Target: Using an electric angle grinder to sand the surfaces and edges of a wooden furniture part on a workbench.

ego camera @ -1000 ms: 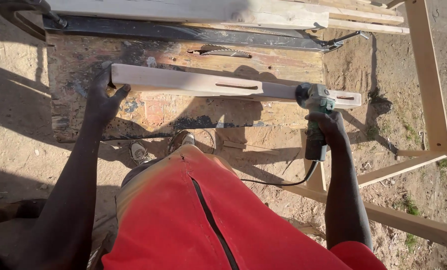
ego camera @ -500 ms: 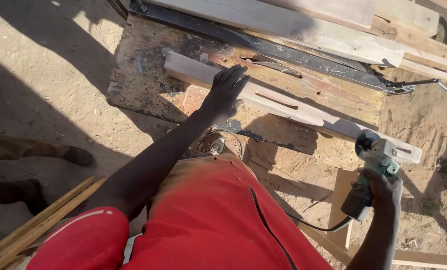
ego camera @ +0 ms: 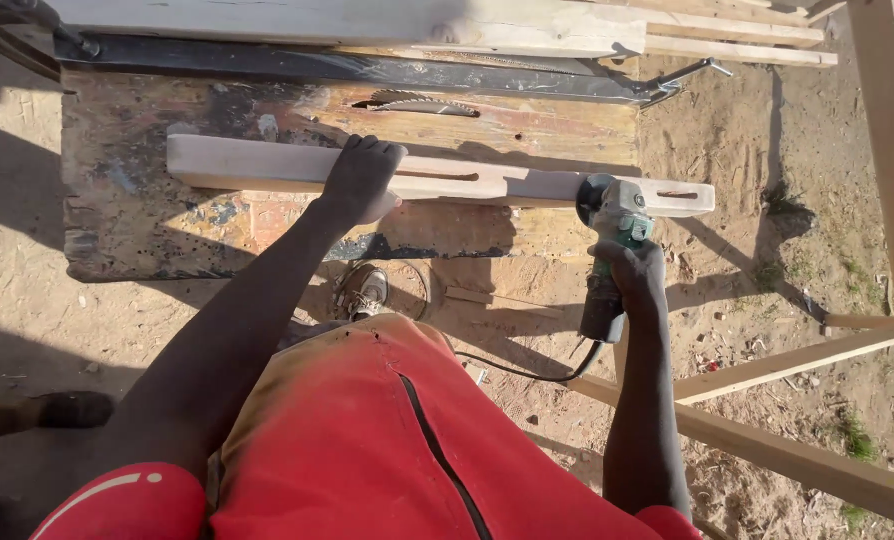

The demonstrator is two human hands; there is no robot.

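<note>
Standing outdoors on sandy, sunlit ground [ego camera: 27, 300] strewn with wood chips, the person looks down over a red garment at a worn, paint-stained saw table [ego camera: 137, 235], which serves as the landmark for everything else. Its top is scuffed plywood, blotched dark and orange, and a circular saw blade [ego camera: 415, 102] pokes up through a slot near the table's far edge. Beyond that blade, a black metal rail [ego camera: 367, 68] runs along the far side of the table, and pale planks [ego camera: 367, 20] lie stacked past it.

Across the middle of the table lies a long pale wooden bar [ego camera: 247, 165] with narrow slots cut through it; its right end overhangs the table's right edge. The left hand [ego camera: 362, 178] presses down on this bar about midway along the table, palm flat and fingers curled over the bar's far edge. The right hand [ego camera: 632, 270] is wrapped tight around the dark body of a green angle grinder [ego camera: 612, 225], whose head meets the bar just past the table's right edge. A black cable [ego camera: 527, 375] trails from the grinder's tail back toward the person, on the near side of the table.

Right of the table stands a light wooden frame [ego camera: 797, 360] of slender beams over the sand. Below the table's near edge a grey shoe [ego camera: 367, 290] shows. No containers are visible anywhere around the table.
</note>
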